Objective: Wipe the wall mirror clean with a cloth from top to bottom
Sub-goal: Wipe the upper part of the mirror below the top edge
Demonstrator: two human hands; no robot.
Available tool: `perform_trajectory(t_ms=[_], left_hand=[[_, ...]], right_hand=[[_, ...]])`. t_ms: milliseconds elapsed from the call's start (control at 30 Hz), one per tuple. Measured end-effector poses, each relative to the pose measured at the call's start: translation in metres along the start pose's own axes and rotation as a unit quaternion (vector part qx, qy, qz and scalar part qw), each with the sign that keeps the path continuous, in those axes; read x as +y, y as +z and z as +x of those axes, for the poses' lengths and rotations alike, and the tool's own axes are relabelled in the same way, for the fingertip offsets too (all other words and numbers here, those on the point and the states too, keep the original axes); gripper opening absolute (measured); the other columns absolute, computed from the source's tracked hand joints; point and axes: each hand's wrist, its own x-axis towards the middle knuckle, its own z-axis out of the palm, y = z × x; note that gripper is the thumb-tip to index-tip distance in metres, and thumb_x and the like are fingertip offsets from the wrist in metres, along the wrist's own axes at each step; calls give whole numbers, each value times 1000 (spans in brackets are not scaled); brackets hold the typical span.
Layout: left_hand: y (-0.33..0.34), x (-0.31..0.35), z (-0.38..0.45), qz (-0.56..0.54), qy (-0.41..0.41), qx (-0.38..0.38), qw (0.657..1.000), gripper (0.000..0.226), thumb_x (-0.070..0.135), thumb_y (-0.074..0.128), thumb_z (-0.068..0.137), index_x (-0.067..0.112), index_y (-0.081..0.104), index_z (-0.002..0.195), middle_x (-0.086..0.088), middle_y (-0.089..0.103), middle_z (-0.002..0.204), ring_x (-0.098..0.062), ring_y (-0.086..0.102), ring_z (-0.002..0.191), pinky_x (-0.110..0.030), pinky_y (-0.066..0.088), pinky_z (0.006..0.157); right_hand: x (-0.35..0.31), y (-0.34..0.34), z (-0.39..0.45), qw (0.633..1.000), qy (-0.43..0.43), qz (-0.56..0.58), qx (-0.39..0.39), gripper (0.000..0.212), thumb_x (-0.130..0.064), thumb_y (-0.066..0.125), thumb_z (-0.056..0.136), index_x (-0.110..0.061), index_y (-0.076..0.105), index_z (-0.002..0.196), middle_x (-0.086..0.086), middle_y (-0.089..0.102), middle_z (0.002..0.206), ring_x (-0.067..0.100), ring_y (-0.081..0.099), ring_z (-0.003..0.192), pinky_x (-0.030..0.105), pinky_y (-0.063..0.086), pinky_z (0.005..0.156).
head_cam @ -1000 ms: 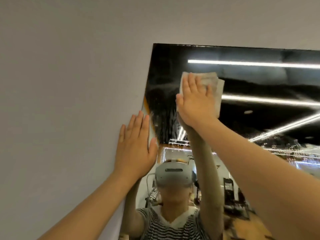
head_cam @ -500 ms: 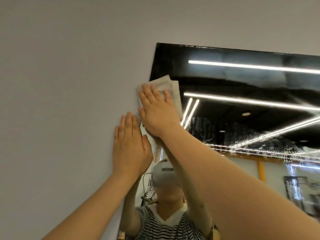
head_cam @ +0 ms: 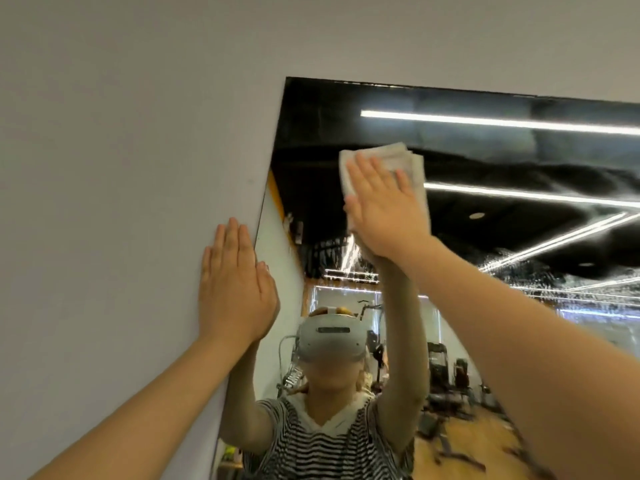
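While the right hand presses flat with straight, slightly spread fingers on a folded pale cloth, that cloth lies against the wall mirror near its upper left corner, at about one o'clock from the middle of the view. Its edges show above the fingertips and along the hand's right side. No grip closes round it; the palm alone pins it to the glass.

At about nine o'clock from there the left hand lies open on the grey wall, fingers straight and close together, its thumb side just touching or overlapping the mirror's left edge; which of the two cannot be told.

Streaks and a beaded, wet-looking film show on the glass at three to four o'clock from the cloth and just below the right wrist. The upper glass reflects a dark ceiling with long strip lights. Lower down it reflects a person in a striped shirt wearing a white headset, with gym machines and a wooden floor behind.
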Motion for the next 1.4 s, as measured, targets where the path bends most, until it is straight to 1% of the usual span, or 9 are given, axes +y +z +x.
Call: perform_trajectory(t_ms=[233, 367, 500, 767, 967, 1100, 1200, 1333, 1400], left_hand=[[-1, 1, -1, 0, -3, -2, 1000, 70, 32, 16, 90, 3, 12, 153, -11, 8, 162, -23, 2, 150, -32, -5, 117], [0, 1, -1, 1, -6, 2, 1000, 70, 32, 15, 90, 4, 12, 154, -10, 7, 162, -21, 0, 150, -30, -8, 116], [2, 1, -1, -5, -7, 11, 1000, 69, 32, 16, 90, 6, 12, 154, -10, 7, 162, -21, 0, 150, -29, -10, 115], [1, 0, -1, -20, -8, 6, 1000, 69, 34, 11, 90, 9, 4, 154, -7, 1, 163, -18, -5, 149, -29, -12, 114], [2, -1, -1, -21, -4, -1, 1000, 81, 42, -9, 80, 10, -2, 154, -6, -5, 163, -16, -10, 149, -28, -15, 113], [3, -3, -1, -19, 0, 4, 1000, 80, 42, -9, 81, 11, -2, 154, -5, -5, 163, -14, -11, 148, -27, -18, 112], [0, -4, 1, -36, 6, -4, 999, 68, 39, 3, 93, 10, -3, 154, -5, -7, 163, -15, -12, 148, -26, -18, 112], [-11, -29, -11, -44, 95, -69, 992, 75, 55, -5, 83, 17, -15, 147, 2, -22, 155, -10, -24, 142, -19, -25, 108], [-13, -46, -23, -13, 150, -87, 985, 71, 55, 1, 86, 17, -11, 145, 0, -16, 154, -13, -18, 143, -25, -19, 112]], right_hand=[[84, -17, -36, 993, 117, 3, 9, 66, -44, 4, 95, -19, 2, 156, 0, -2, 164, 15, -4, 150, 41, -1, 121], [83, -13, -34, 983, 182, 27, 24, 57, -34, 17, 105, -17, 0, 156, 2, -4, 164, 19, -3, 150, 43, -1, 121], [62, -10, -21, 968, 240, 56, 38, 59, -33, 19, 105, -14, -3, 156, 5, -5, 163, 25, -3, 150, 46, -3, 119], [6, -8, 12, 984, 164, 56, 39, 61, -36, 20, 105, -13, -5, 155, 7, -5, 163, 27, -1, 149, 47, -2, 119], [-75, 9, 31, 996, 74, 31, 44, 60, -38, 20, 104, -13, 1, 155, 7, 0, 163, 25, -1, 150, 49, -1, 118], [-97, 14, 30, 998, 40, 31, 36, 58, -39, 16, 105, -15, 0, 155, 4, -3, 164, 20, -6, 150, 44, -6, 118], [-97, 11, 29, 999, 24, 38, 17, 57, -37, 15, 105, -16, 0, 156, 2, -5, 164, 19, -8, 149, 42, -9, 117], [-99, 5, 25, 998, 14, 55, -29, 56, -34, 17, 106, -17, -1, 155, 2, -8, 163, 18, -10, 149, 41, -11, 117], [-103, 3, 22, 997, 11, 57, -41, 56, -33, 19, 106, -16, -2, 155, 2, -8, 163, 18, -10, 149, 42, -10, 117]])
